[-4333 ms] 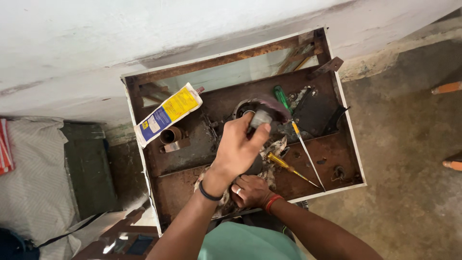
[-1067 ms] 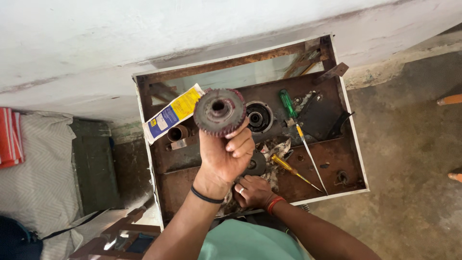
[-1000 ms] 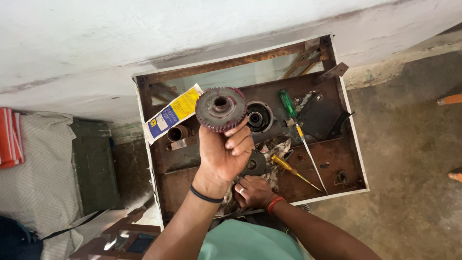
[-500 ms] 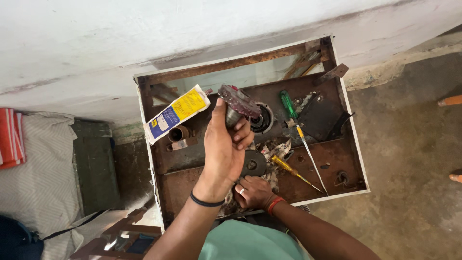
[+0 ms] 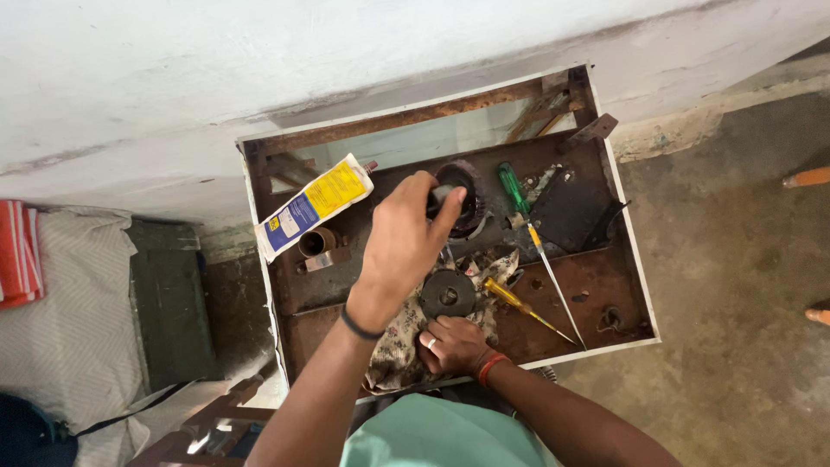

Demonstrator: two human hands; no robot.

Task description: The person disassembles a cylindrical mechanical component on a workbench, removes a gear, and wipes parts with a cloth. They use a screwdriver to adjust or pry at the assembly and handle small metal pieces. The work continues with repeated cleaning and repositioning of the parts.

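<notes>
A dark, round toothed metal gear (image 5: 456,201) is held edge-on over a circular recess (image 5: 471,227) in the rusty tray (image 5: 596,277).

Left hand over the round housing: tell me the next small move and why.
Probably lower the dark part in the left hand straight down into the round housing. The hand hovers right at its rim, fingers pinched on the part, while the right hand rests on the patterned cloth beside the dark disc.

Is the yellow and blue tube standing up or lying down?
Lying down. The yellow and blue tube lies tilted on its side across the rusty tray's back left corner, its cap toward the wall.
</notes>
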